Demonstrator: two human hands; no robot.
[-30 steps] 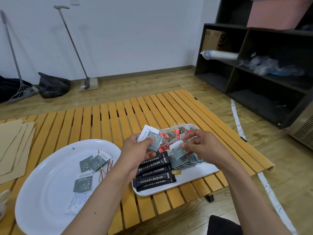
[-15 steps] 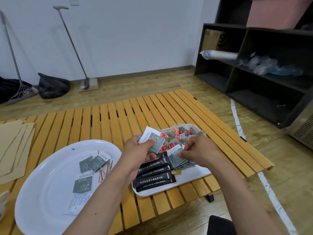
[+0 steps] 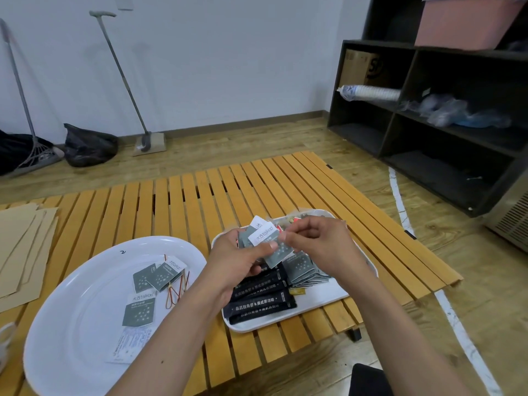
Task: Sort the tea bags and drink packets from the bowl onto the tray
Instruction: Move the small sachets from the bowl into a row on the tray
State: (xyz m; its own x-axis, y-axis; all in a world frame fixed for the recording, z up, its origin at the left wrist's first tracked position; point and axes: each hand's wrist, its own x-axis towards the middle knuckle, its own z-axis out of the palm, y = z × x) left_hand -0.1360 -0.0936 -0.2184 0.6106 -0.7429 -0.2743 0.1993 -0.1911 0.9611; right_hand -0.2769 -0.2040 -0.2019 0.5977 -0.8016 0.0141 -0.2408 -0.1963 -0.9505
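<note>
Between the two hands, above the near end of the tray, the fingers (image 3: 273, 244) of the left hand (image 3: 240, 260) are pinched on a small fan of grey-and-white packets (image 3: 267, 238), thumb on top. The right hand (image 3: 320, 245) has its fingertips closed on the upper edge of the front packet, so both hands hold the same bundle.

Below them the rectangular white tray (image 3: 320, 302) carries a row of black stick packets (image 3: 261, 301) at its near end, a stack of grey packets (image 3: 304, 270) beside them, and red-tagged tea bags at the far end, mostly hidden by the hands. To the left on the slatted worktop (image 3: 200, 201) sits the wide white bowl (image 3: 71, 324), with a few grey packets (image 3: 155, 277) and some rubber bands (image 3: 175, 292) left in it.

By my reading, the step in hand is squaring up the gathered grey packets. Next they should go down onto the grey stack, edges aligned, clear of the black sticks; then a reach back to the bowl.
</note>
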